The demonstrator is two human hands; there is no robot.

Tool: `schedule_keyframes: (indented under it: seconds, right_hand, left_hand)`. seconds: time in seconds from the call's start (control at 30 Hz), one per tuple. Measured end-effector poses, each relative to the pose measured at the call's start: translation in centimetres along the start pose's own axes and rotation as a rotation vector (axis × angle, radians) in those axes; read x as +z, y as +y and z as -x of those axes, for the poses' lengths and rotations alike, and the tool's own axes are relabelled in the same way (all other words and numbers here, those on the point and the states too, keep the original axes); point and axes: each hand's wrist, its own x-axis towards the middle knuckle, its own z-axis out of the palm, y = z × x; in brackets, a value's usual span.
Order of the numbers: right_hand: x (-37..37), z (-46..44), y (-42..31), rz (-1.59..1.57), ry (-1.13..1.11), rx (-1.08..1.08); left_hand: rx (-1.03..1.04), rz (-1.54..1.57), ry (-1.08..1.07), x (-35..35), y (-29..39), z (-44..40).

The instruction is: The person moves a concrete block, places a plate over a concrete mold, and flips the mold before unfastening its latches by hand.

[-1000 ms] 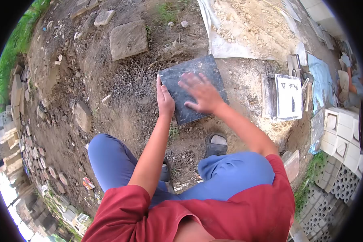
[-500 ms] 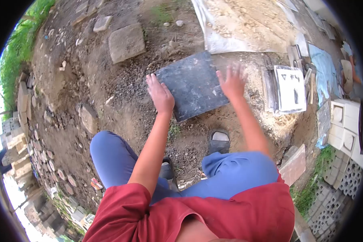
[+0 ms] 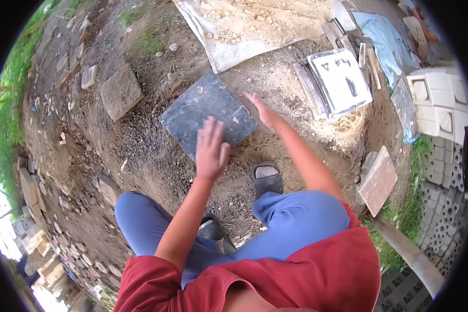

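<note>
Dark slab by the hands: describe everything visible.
The slab is squarish and dark blue-grey, stone-like, with pale scuffs. It lies on the dirt, its far corner close to the white sheet. The left hand overlaps its near side, contact unclear; the right hand is beside its right edge, apparently clear of it.

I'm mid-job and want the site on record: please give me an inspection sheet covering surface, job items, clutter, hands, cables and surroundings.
Surface: uneven brown earth ground with gravel.
Job items: dark grey square stone-like slab lying on the ground, pale marks on top.
Clutter: white rectangular panel with black marks, white sheet bearing sandy rubble, light-blue crumpled cloth, tilted pinkish flat tile.
Hands: left hand open, fingers over the slab's near part, contact unclear; right hand open, blurred, by the slab's right side.
Cables: nothing seen.
Surroundings: green grass along the left, grey perforated blocks at right.
</note>
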Motion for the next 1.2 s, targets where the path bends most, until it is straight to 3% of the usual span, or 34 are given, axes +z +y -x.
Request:
schedule_keyframes:
  seconds: [0.1, 0.2, 0.3, 0.37, 0.43, 0.47, 0.53, 0.57, 0.63, 0.83, 0.9, 0.97, 1.03, 1.17, 1.2]
  right_hand:
    - [-2.7, 1.0, 0.8, -0.022, 0.148, 0.042]
    - [-4.5, 1.6, 1.5, 0.050, 0.320, 0.010]
    - [-7.3, 2.4, 0.5, 0.085, 0.476, -0.116]
    - [-10.0, 3.4, 0.2, 0.104, 0.544, -0.208]
    - [-13.4, 4.4, 0.8, 0.408, 0.580, -0.228]
    - [-14.7, 4.1, 1.5, 0.413, 0.580, -0.219]
    - [-17.7, 3.0, 2.9, 0.958, 0.699, -0.290]
    - [-19.3, 2.5, 3.7, 0.959, 0.698, -0.282]
    - [-22.6, 1.7, 5.1, 1.243, 0.666, -0.194]
    - [-28.4, 2.9, 5.7, 1.194, 0.594, -0.082]
    - [-29.6, 4.2, 6.2, 1.162, 0.696, 0.194]
    - [-30.5, 6.9, 8.2, 1.104, 0.733, 0.244]
    - [-30.2, 10.4, 9.4, 1.035, 0.982, 0.475]
    - [-27.7, 17.7, 7.1, 0.904, 0.880, 0.491]
    - [-26.9, 19.6, 5.3, 0.837, 0.746, 0.591]
  left_hand:
    - [-0.224, -0.168, 0.111, 0.8, -1.6, -2.1]
    - [-0.047, -0.282, -0.020, 1.8, 0.8, -1.4]
    - [0.072, 0.587, -0.183, 2.6, 3.4, -3.2]
    - [0.129, 0.455, -0.115, 2.8, 4.1, -5.2]
    - [0.002, -0.050, 0.103, 3.2, 3.8, -6.9]
    - [-0.086, -0.067, 0.144, 3.5, 3.4, -7.4]
    - [-0.156, -0.070, 0.157, 4.6, 2.6, -7.8]
    - [-0.228, -0.086, 0.176, 5.1, 2.5, -7.9]
    - [-0.227, -0.167, 0.106, 4.8, 3.4, -8.5]
    - [-0.254, -0.217, 0.069, 4.8, 4.2, -9.1]
    - [-0.260, -0.229, 0.051, 4.8, 4.2, -9.4]
    - [-0.263, -0.249, 0.028, 4.5, 4.2, -9.6]
    - [-0.263, -0.261, 0.007, 4.8, 4.0, -9.2]
    - [-0.292, -0.186, -0.098, 2.5, 3.7, -10.8]
    - [-0.388, -0.132, -0.244, 0.9, 4.3, -11.6]
